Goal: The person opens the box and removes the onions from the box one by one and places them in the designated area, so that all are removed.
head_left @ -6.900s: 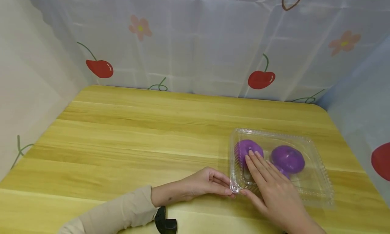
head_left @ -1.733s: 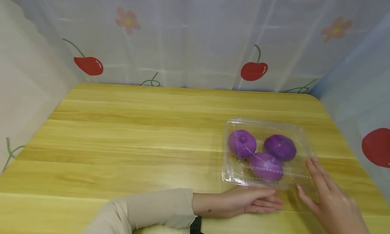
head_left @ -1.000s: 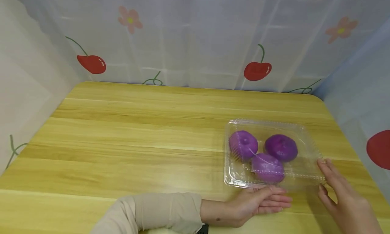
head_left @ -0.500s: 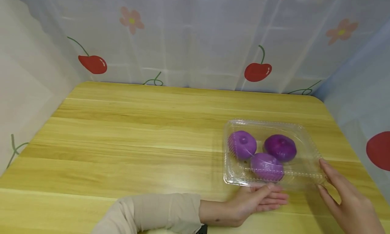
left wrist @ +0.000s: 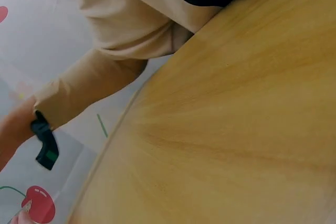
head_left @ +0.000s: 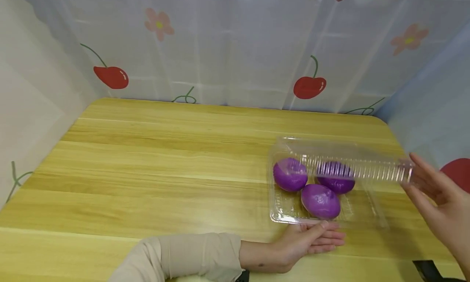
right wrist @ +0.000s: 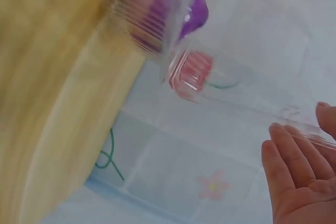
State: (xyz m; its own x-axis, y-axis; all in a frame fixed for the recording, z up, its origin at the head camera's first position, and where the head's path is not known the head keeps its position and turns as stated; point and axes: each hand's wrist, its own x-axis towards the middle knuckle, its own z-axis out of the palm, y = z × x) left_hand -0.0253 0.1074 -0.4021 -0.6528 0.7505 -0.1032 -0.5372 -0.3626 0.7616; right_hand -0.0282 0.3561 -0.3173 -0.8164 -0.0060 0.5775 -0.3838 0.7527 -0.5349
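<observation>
A clear plastic clamshell box [head_left: 272, 212] sits on the wooden table, right of centre in the head view. Three glossy purple onion-like balls lie in its base: a left one [head_left: 290, 176], a near one [head_left: 321, 201] and a far one [head_left: 341, 187] partly behind the lid. My right hand [head_left: 442, 198] pinches the corner of the lid [head_left: 363, 169], which stands raised at a slant over the base. My left hand [head_left: 304, 243] lies at the box's near edge, fingers straight, thumb tip right at the rim. The right wrist view shows the right hand's fingers [right wrist: 296, 166] at the transparent lid.
The wooden table [head_left: 165, 159] spreads left of the box. A printed curtain [head_left: 227, 49] with cherries and flowers hangs behind and at the sides. A black strap [head_left: 427, 269] shows at lower right. In the left wrist view a beige sleeve [left wrist: 79, 87] appears.
Earlier the lid lay down over the purple balls. My right hand has moved from the box's right edge upward and right, swinging the lid up. The left hand has hardly moved lately.
</observation>
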